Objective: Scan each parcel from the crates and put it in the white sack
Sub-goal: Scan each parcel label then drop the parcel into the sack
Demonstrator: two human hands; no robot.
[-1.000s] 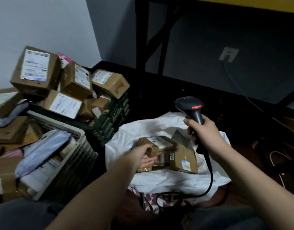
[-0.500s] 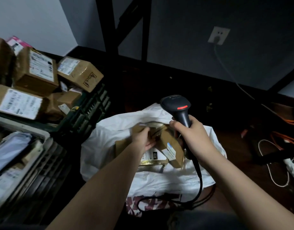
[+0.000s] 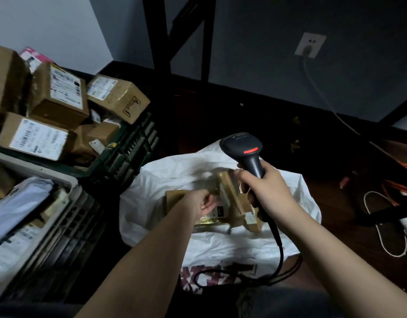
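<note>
The white sack (image 3: 165, 177) lies open on the floor in front of me, with several brown parcels inside. One brown parcel (image 3: 230, 198) stands tilted on its edge in the sack, beside a flat one (image 3: 175, 196). My left hand (image 3: 201, 203) hovers just left of the tilted parcel with loosely curled fingers and holds nothing. My right hand (image 3: 269, 189) grips the handle of the black barcode scanner (image 3: 240, 145), whose head with a red stripe points away over the sack. The dark crate (image 3: 129, 145) and the white crate (image 3: 67, 214) at left hold more parcels.
Labelled cardboard boxes (image 3: 60, 92) are piled high in the dark crate, and a grey poly bag (image 3: 21, 203) lies in the white crate. A black frame leg (image 3: 161, 42) stands behind. A wall socket (image 3: 310, 44) and loose cables (image 3: 381, 226) are at right.
My left hand lowered a brown parcel into the sack, let go of it and drew back slightly. The view shifted down and right. My right hand kept holding the scanner.
</note>
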